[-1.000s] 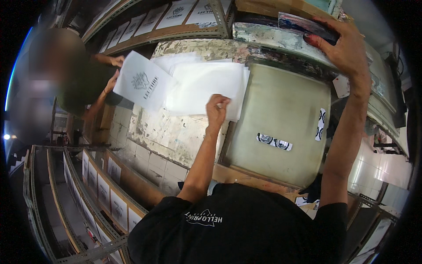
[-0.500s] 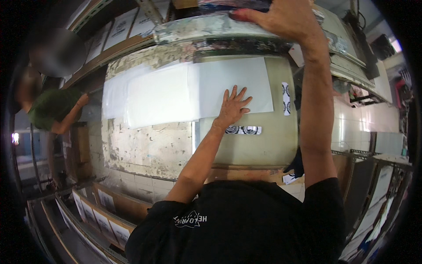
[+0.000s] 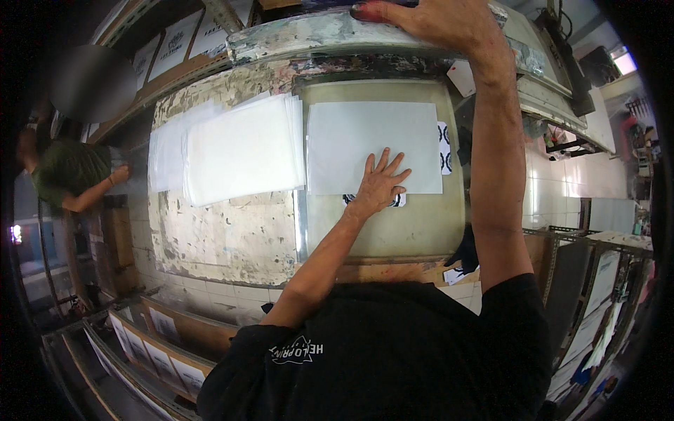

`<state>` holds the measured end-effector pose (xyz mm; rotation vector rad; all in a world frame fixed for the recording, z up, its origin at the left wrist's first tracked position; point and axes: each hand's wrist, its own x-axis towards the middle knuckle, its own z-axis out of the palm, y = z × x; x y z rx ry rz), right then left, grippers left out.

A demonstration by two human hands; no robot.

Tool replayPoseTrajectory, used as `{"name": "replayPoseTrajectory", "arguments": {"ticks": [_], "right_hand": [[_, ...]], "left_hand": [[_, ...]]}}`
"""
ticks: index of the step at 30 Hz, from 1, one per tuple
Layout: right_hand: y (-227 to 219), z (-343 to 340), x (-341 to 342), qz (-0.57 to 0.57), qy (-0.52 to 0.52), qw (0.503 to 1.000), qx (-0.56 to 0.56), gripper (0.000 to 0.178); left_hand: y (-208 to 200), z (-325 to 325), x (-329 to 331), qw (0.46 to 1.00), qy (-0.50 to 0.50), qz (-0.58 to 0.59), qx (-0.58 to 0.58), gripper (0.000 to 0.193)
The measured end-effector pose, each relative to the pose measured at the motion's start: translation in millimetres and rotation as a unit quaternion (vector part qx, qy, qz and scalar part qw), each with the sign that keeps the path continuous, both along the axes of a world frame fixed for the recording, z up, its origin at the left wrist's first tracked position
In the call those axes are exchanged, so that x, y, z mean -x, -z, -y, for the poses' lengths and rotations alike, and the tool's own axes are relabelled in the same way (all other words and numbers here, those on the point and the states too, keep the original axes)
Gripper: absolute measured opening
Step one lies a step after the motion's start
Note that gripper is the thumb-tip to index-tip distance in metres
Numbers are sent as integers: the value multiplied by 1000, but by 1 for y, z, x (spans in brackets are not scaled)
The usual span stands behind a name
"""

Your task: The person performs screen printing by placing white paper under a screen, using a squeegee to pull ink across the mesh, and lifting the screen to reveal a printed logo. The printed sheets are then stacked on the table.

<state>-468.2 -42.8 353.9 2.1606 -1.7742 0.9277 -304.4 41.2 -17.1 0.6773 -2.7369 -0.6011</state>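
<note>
My left hand (image 3: 382, 184) lies flat with spread fingers on a single pale sheet (image 3: 375, 130). That sheet rests on a greenish flat bed (image 3: 407, 235). Two white strips with black ring patterns peek out from its edges: one strip (image 3: 444, 160) on the right, another strip (image 3: 399, 201) by my left wrist. At the top, my right hand (image 3: 449, 24) grips a raised, paint-stained frame (image 3: 302, 38); its thumb tip is dark and reddish, and its other fingers are partly out of sight. To the left of the bed sits a stack of white sheets (image 3: 242, 151).
The worn, paint-flecked table (image 3: 217, 242) carries the stack. Another person in a green top (image 3: 74, 172) stands at far left. Wooden racks with printed panels (image 3: 158, 351) line the lower left, and a metal shelf (image 3: 597, 281) is at right.
My left hand has shifted the single sheet right and nearer, away from the stack and partly over both patterned strips. My right hand stays on the frame.
</note>
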Motion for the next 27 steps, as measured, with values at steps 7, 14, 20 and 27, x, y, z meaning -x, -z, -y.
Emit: {"name": "replayPoseTrajectory", "arguments": {"ticks": [7, 14, 20, 27], "right_hand": [[-1, -16, -11, 25, 1, 999, -34, 52], [92, -87, -27, -30, -30, 999, 30, 49], [171, -133, -58, 114, -36, 989, -88, 43], [271, -137, -70, -68, 5, 948, -310, 66]], "left_hand": [[-36, -1, -13, 995, -33, -42, -82, 59], [-145, 8, -84, 680, -231, -631, -293, 120], [-56, -32, -153, 757, -341, -420, -367, 97], [11, -46, -170, 906, -343, -249, 8, 90]]}}
